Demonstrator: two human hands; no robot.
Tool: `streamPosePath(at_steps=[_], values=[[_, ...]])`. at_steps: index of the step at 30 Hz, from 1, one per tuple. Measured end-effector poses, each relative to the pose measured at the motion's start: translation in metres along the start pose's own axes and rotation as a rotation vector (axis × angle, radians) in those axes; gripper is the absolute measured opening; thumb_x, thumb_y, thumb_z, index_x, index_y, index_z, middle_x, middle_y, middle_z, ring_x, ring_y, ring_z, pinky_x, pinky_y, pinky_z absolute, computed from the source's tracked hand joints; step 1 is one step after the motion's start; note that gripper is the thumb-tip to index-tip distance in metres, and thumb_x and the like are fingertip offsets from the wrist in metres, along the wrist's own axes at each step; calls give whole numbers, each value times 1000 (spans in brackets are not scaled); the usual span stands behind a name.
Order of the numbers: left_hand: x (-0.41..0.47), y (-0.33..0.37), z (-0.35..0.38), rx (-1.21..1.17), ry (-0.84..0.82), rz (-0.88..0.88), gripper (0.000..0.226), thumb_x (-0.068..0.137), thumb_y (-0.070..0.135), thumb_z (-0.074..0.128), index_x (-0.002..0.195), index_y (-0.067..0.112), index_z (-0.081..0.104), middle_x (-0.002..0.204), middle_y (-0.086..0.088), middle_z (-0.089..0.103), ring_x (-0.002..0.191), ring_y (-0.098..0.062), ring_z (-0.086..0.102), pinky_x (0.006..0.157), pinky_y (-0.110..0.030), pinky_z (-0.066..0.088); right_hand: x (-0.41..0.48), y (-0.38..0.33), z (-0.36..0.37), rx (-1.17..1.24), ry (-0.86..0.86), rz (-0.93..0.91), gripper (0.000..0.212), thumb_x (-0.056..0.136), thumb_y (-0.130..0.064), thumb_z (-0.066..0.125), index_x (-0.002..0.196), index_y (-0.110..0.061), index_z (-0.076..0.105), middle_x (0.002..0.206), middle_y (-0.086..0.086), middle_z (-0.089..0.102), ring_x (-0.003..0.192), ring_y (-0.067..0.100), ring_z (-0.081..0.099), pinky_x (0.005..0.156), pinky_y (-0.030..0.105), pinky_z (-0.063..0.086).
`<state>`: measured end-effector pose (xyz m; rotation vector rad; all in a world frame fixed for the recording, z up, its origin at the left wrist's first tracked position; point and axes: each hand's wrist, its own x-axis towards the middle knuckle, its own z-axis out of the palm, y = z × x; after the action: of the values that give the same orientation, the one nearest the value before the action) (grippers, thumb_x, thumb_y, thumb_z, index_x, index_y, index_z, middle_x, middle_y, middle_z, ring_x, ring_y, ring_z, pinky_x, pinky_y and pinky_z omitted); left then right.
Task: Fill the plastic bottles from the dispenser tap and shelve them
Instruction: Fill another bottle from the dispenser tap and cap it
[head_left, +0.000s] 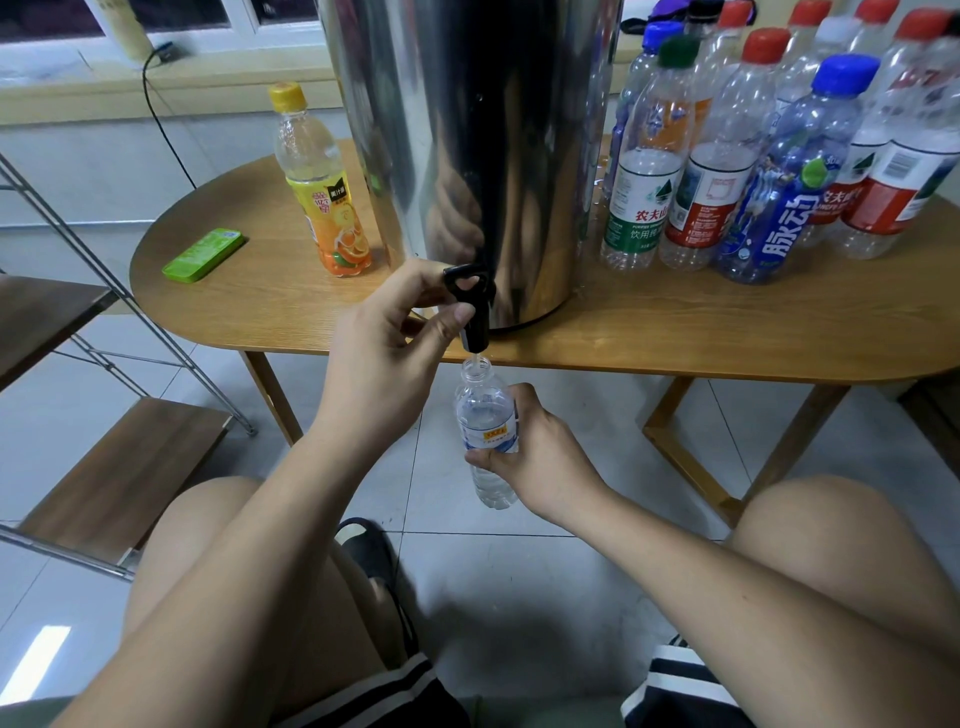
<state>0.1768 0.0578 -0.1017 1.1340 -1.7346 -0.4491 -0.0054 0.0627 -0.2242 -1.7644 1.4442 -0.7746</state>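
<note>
I'm mid-fill: my left hand (384, 343) pinches the tap (470, 306) lever while my right hand (530, 452) grips the bottle (485, 431) under the spout, below the table (675, 322) edge; next, I judge, release the lever before overflow.

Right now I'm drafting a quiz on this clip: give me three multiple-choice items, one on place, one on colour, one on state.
1. Where is the green case?
A. on the table, left of the dispenser
B. on the floor
C. on the shelf

2. What colour is the orange-drink bottle's cap?
A. red
B. yellow
C. blue

3. The bottle under the tap is:
A. capped
B. lying down
C. open and upright

Answers: 1 A, it lies on the table left of the dispenser; 2 B, its cap is yellow; 3 C, the right hand holds it uncapped while the left hand works the tap.
</note>
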Motion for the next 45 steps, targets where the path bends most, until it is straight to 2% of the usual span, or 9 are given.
streamPosePath(at_steps=[5, 9, 16, 22, 27, 34, 39, 45], values=[[0, 1, 0, -9, -1, -2, 18, 105, 15, 72, 123, 16, 73, 109, 11, 77, 109, -13, 73, 91, -50, 59, 0, -1, 0, -5, -5, -3, 59, 89, -34, 89, 126, -28, 44, 122, -5, 68, 105, 16, 64, 76, 22, 47], [0, 2, 0, -17, -2, -3, 18, 105, 14, 72, 123, 14, 73, 110, 14, 76, 112, -11, 73, 91, -47, 59, -1, -1, -2, -2, -8, -3, 58, 89, -33, 89, 123, -30, 42, 121, -5, 68, 104, 16, 64, 74, 14, 44], [0, 3, 0, -15, -1, -9, 17, 105, 14, 72, 123, 14, 73, 109, 8, 77, 112, -10, 73, 91, -47, 59, 0, -1, -1, -4, -12, -6, 59, 89, -33, 89, 125, -29, 43, 123, -6, 68, 104, 14, 63, 75, 13, 44], [0, 2, 0, -6, -1, -8, 17, 106, 16, 72, 123, 15, 73, 110, 7, 77, 110, -13, 74, 91, -49, 59, 0, -1, -1, 4, -11, -1, 59, 89, -33, 89, 127, -26, 45, 122, -6, 68, 104, 14, 64, 76, 19, 47], [0, 3, -1, -7, -1, -4, 17, 106, 15, 72, 123, 15, 73, 109, 12, 76, 110, -10, 73, 90, -46, 59, 0, 0, 0, 0, -6, -2, 59, 89, -34, 89, 126, -26, 45, 121, -6, 68, 105, 15, 64, 76, 20, 47], [0, 2, -1, -14, 1, -5, 17, 106, 16, 72, 122, 15, 73, 109, 9, 77, 111, -11, 74, 90, -48, 59, 1, 0, 0, -6, -5, -5, 60, 89, -34, 89, 128, -26, 45, 124, -6, 68, 107, 15, 64, 77, 21, 47], [0, 1, 0, -28, 2, -7, 17, 106, 15, 72, 122, 15, 73, 109, 7, 78, 111, -12, 74, 90, -50, 59, 1, 1, 0, -4, 1, -3, 59, 88, -34, 90, 125, -27, 44, 122, -4, 68, 106, 18, 65, 80, 28, 49], [0, 1, 0, -22, 1, -4, 17, 105, 14, 72, 122, 17, 73, 108, 9, 77, 112, -10, 73, 90, -49, 59, 1, 1, 0, -7, 1, -1, 59, 88, -35, 89, 125, -26, 44, 121, -3, 68, 106, 18, 65, 81, 30, 50]])
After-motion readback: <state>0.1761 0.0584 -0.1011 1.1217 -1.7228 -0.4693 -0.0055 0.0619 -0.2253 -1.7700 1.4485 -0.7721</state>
